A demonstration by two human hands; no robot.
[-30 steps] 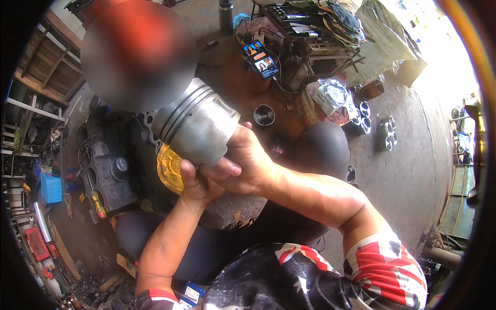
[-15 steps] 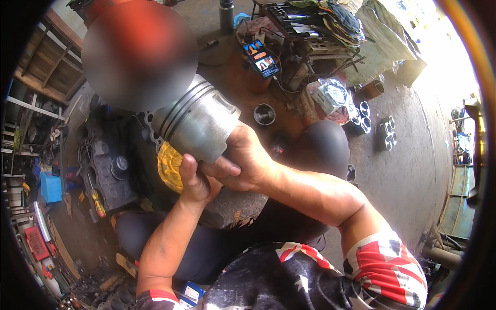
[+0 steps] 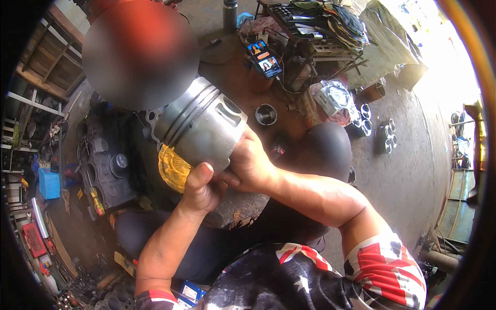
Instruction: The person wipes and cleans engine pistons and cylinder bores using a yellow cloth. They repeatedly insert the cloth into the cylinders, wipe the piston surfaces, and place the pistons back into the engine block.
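Note:
A large grey metal piston [image 3: 206,121] is held up in front of me, tilted, its ring grooves toward the upper left and a pin hole on its right side. My right hand [image 3: 254,164] grips the lower right of its skirt, with some fingertips hidden inside or behind it. My left hand [image 3: 200,190] holds the lower edge, thumb pressed against the outside; its other fingers are mostly hidden. Behind the piston and my left hand lies a crumpled yellow thing [image 3: 174,168]. A second piston [image 3: 265,114] rests on the floor beyond my right hand.
An engine block [image 3: 106,175] lies at left, with a screwdriver [image 3: 96,201] beside it. A lit phone [image 3: 263,59] stands ahead, near a tool tray [image 3: 294,20]. Several metal cylinders [image 3: 387,137] stand on the right floor. A blurred round patch covers the upper left.
The piston has shifted slightly right and down and turned a little, showing more of its pin hole. Both hands have moved with it and keep their hold.

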